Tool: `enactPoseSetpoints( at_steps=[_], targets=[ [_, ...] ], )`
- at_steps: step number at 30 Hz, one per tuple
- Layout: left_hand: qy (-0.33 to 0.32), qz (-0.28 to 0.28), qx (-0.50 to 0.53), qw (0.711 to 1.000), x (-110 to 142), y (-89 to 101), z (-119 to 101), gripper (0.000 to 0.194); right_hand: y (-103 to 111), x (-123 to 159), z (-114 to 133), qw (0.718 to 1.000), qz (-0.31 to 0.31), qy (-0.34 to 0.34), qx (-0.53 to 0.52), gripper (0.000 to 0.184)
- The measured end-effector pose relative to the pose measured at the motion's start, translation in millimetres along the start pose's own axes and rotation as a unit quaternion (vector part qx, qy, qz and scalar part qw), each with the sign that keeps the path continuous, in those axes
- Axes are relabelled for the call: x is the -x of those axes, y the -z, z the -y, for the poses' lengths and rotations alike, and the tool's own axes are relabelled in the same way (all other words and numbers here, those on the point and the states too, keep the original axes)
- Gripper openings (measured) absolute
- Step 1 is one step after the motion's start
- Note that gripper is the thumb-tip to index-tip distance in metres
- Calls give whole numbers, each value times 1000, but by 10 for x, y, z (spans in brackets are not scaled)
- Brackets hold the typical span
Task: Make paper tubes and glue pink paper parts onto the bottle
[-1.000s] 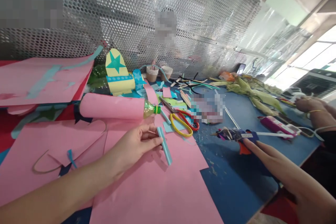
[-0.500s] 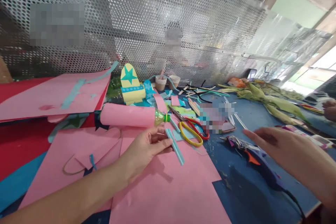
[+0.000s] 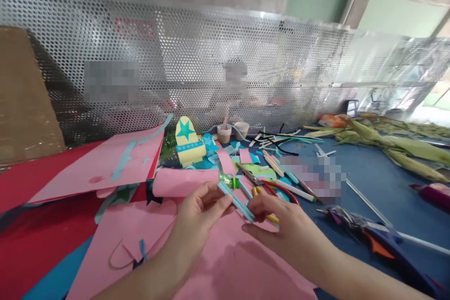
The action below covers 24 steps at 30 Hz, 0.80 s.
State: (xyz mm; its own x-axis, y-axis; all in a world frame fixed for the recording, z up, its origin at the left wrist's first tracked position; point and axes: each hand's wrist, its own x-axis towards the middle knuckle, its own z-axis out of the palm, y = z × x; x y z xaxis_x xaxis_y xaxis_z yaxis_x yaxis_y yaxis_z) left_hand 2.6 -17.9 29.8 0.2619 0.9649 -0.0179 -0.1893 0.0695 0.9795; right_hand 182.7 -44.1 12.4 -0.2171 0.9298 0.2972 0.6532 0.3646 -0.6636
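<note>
My left hand (image 3: pixel 206 208) pinches a narrow light-blue folded strip (image 3: pixel 235 202) between thumb and fingers, above pink paper (image 3: pixel 225 267). At the strip's lower end is my right hand (image 3: pixel 281 222), thumb and bent fingers apart; whether its fingertips touch the strip I cannot tell. Behind my left hand lies a green plastic bottle (image 3: pixel 227 179) wrapped in pink paper. Scissors with red and yellow handles (image 3: pixel 258 182) lie behind my right hand, partly hidden by it. A blue glue gun (image 3: pixel 390 243) with an orange trigger rests on the table to the right.
A yellow paper piece with a green star (image 3: pixel 190 143) stands at the back, near two small cups (image 3: pixel 224 134). Paper scraps, thin strips and a long clear stick (image 3: pixel 369 206) lie about. Corn husks (image 3: pixel 390 140) are at the right. A perforated metal screen (image 3: pixel 197 70) runs behind.
My right hand has moved left from beside the glue gun to the strip's lower end. My left hand still holds the strip. The view has shifted up and left.
</note>
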Motion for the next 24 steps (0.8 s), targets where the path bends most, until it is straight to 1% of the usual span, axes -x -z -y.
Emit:
enactPoseSetpoints(
  at_steps=[2,4,5,7,12,15,21,24],
  targets=[
    [1,-5,-3,1000,16,-18,22,23,-29,47,-16,998,-34,40,22,6],
    [-3,-11,-11,1000,35,-32,45,23,-46,84,-27,994,-65,80,24,7],
    [-7,-15,-19,1000,43,-37,56,23,-52,97,-30,992,-78,95,21,9],
    [-16,-20,-36,999,56,-41,71,22,-57,109,-33,991,-82,103,13,12],
    [-16,-27,-49,998,71,-46,56,22,-67,130,-43,997,-37,60,-43,13],
    [-20,-29,-52,998,74,-49,46,21,-93,146,-52,996,-21,33,-81,14],
    [-31,-16,-75,997,84,-60,74,20,-102,112,-54,989,23,22,-142,15],
    [-29,-5,-93,995,95,-58,93,21,-98,97,-80,982,47,-7,-182,21]
  ],
)
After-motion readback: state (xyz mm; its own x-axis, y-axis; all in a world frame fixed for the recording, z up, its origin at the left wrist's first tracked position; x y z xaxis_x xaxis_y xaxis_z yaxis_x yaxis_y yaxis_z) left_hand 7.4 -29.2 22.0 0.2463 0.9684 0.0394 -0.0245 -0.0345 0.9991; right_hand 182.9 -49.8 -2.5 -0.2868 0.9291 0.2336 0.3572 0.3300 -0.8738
